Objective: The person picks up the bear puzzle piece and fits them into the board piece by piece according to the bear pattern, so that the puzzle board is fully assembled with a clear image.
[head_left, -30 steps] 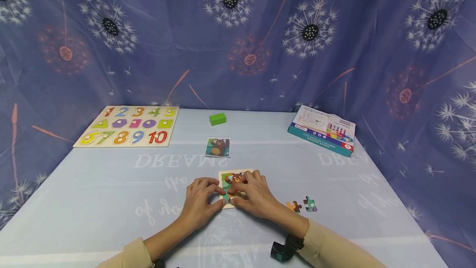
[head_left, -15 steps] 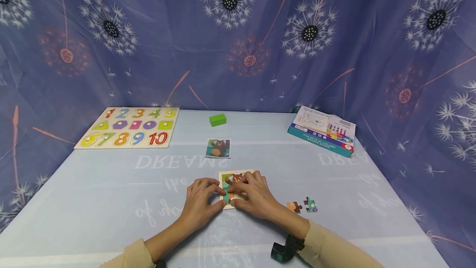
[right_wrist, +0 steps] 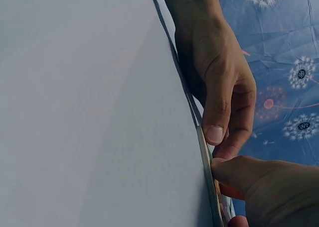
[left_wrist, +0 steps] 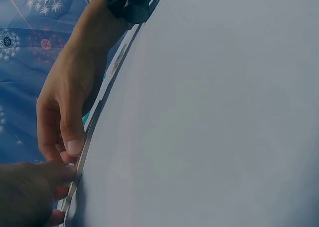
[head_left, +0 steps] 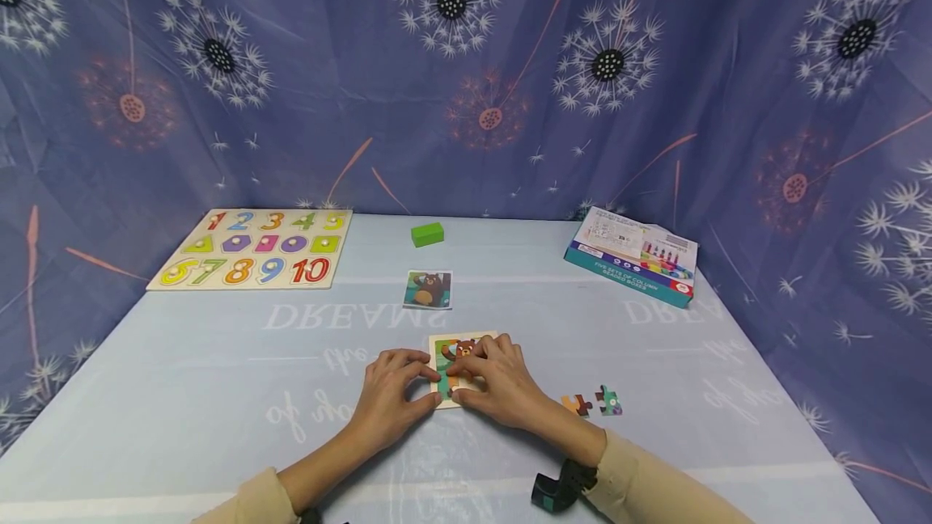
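Note:
A small bear puzzle in a pale wooden board (head_left: pixel 463 351) lies at the middle front of the table. My left hand (head_left: pixel 391 391) steadies the board at its left side, thumb and index finger bent onto it. From the right, my right hand (head_left: pixel 501 385) pinches a teal puzzle piece (head_left: pixel 444 386) at the lower left of the board, and its fingers cover part of the picture. Both hands' fingertips nearly meet in the wrist views. Two loose puzzle pieces, one orange-brown (head_left: pixel 578 405) and one teal (head_left: pixel 610 400), lie right of the right hand.
A bear picture card (head_left: pixel 428 289) lies behind the board, with a green block (head_left: pixel 427 234) farther back. At the back left is a number and shape board (head_left: pixel 251 249). A teal-edged box (head_left: pixel 632 255) sits at the back right, before a dandelion-print curtain (head_left: pixel 349 71).

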Demonstrator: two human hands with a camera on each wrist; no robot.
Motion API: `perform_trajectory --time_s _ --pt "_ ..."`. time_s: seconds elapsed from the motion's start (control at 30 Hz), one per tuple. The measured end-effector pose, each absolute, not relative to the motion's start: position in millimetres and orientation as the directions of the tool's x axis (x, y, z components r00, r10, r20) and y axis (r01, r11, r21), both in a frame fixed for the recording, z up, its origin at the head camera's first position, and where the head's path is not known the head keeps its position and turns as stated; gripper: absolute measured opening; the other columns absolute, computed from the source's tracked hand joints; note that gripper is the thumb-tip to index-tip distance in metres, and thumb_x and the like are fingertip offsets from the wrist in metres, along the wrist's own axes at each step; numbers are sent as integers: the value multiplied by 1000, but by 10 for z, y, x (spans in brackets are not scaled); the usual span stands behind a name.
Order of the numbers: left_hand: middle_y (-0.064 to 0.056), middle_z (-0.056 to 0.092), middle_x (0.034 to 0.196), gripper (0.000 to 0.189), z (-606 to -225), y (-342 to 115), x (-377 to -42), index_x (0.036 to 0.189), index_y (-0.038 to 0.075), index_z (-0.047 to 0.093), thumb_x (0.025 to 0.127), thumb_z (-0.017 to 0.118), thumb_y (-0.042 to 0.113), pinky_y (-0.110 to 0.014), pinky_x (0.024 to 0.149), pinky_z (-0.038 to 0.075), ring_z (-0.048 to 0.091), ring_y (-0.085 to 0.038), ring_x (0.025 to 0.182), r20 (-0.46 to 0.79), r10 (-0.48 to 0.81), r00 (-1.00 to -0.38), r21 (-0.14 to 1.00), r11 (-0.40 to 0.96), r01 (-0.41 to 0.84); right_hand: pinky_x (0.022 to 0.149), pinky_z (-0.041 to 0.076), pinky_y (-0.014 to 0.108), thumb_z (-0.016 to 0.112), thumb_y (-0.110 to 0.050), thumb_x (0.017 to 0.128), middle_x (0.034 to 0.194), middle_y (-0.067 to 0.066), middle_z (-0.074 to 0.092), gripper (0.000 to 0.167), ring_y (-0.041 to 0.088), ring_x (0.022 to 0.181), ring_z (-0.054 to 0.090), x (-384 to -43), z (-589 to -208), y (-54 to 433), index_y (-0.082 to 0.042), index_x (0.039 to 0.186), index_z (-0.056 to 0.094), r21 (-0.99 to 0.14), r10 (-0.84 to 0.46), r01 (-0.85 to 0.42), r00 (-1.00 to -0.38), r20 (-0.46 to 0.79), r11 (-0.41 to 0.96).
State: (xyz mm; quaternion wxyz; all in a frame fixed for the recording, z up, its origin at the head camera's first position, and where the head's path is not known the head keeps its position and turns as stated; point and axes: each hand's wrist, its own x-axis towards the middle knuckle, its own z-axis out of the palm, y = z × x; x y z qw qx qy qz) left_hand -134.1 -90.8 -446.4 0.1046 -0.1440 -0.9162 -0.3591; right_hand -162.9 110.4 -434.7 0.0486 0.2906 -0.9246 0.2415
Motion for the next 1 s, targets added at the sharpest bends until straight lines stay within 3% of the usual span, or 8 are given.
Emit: perform_trajectory --time_s 0.7,1.0 --pt "-1 64 116 24 -4474 -914 -1339 93 19 72 70 79 22 -52 95 32 48 -23 112 367 221 -903 615 671 414 78 27 32 74 -35 77 93 -8 50 25 9 88 35 -1616 -4373 1159 -30 101 70 -456 -514 -567 -822 247 687" --pt "-3 64 115 20 -4449 -852 -1341 89 19 72 70 79 22 -52 95 30 47 -25 112 382 205 -901 621 666 414 80 29 34 74 -36 78 96 -6 51 33 9 89 35 -1607 -4361 1182 -28 108 67 -485 -508 -557 -826 243 674"
